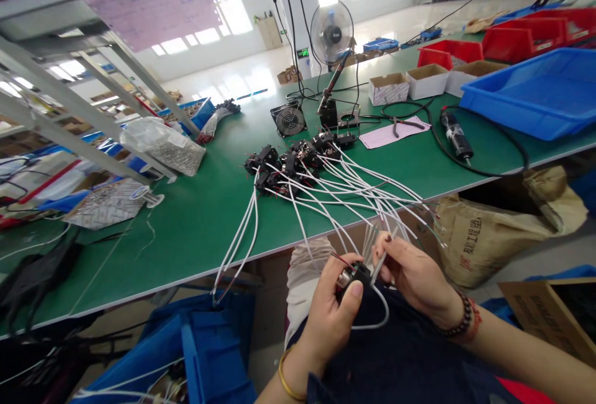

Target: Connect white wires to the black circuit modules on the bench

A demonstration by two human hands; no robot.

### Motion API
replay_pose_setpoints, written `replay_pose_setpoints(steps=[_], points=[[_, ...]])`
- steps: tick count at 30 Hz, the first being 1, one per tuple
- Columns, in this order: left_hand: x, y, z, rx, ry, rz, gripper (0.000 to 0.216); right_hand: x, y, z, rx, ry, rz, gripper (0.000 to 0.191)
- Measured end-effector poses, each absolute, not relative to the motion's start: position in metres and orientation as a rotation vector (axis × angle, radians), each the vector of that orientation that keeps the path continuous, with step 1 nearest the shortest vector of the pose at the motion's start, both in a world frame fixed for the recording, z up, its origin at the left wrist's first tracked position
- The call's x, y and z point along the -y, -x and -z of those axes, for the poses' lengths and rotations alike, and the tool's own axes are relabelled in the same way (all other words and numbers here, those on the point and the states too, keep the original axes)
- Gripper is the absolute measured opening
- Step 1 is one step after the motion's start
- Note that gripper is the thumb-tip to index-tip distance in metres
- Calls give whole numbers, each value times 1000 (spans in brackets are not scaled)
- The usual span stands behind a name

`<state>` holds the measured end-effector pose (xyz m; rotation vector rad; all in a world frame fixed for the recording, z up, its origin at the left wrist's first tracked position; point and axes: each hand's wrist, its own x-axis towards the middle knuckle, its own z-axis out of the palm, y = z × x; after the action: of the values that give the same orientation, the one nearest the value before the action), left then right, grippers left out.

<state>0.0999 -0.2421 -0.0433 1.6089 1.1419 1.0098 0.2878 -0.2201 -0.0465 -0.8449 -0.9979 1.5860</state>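
Observation:
In my left hand (pixel 326 314) is a small black housing (pixel 362 275) with a round metal part and thin red and black wires. My fingers and thumb wrap around its sides. A white cable (pixel 385 311) loops down from the housing over my lap. My right hand (pixel 414 267), close beside it, pinches a thin pale stick (pixel 379 264) whose lower end meets the housing; whether it is a tube or a cable I cannot tell. Several similar black housings (pixel 291 165) lie heaped on the green table (pixel 195 218), their white cables (pixel 335 196) trailing toward the front edge.
A soldering iron (pixel 333 84), small fan (pixel 288 120), pliers (pixel 403 125) and black cylindrical power tool (pixel 455 136) lie toward the back and right. A blue tray (pixel 535 90) stands far right. A bag of small parts (pixel 162 146) sits left. A blue bin (pixel 209 348) is below the table.

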Motion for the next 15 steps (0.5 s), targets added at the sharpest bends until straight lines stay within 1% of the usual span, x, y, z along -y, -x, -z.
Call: replay_pose_setpoints(steps=[3,5,9,13,15], points=[[242,-100,47,-1059,-1567,-1036,53,218,-283,52,948,841,-1670,52],[241,-100,48,-1055,-1554,-1041,52,220,-284,52,939,843,-1645,53],[239,-99,44,-1161,-1575,-1033,40,229,-296,45,1004,842,-1428,49],[239,-99,40,-1223,-1641,-987,33,236,-304,39,1350,871,-1137,41],[240,-99,39,-1227,-1667,-982,33,237,-303,39,1477,889,-1077,40]])
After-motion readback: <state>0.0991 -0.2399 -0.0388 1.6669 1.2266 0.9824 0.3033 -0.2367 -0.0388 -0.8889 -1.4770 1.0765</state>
